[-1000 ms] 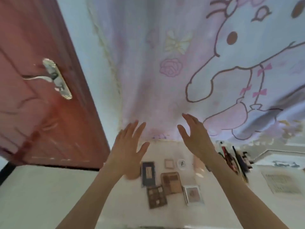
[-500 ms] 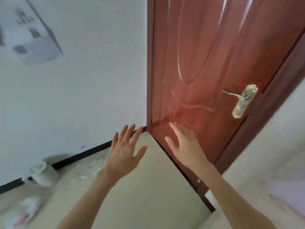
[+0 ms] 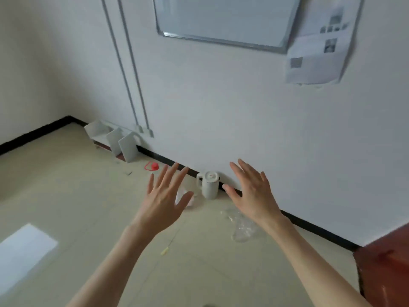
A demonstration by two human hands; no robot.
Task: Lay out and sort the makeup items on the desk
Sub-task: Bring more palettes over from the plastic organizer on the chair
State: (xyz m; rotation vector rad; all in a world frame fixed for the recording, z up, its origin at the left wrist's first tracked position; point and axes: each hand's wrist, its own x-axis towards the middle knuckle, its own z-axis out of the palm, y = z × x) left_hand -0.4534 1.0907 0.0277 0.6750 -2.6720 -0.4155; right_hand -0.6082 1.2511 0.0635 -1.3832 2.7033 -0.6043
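No makeup items and no desk are in view; I face a white wall and a beige tiled floor. My left hand (image 3: 164, 197) is held out in front of me, back towards me, fingers spread and straight, holding nothing. My right hand (image 3: 252, 191) is raised beside it in the same way, fingers spread, empty. Both hands hang in the air above the floor and touch nothing.
A white kettle (image 3: 209, 185) stands on the floor against the wall between my hands. Crumpled clear plastic (image 3: 242, 227) lies to its right. White panels (image 3: 115, 140) lean at the wall, a red cap (image 3: 154, 166) near them. A whiteboard (image 3: 225, 18) hangs above. The red door (image 3: 385, 267) shows at lower right.
The view has swung left, from the desk with the palettes, past the red door, to the wall and floor. Both hands stay raised, open and empty.
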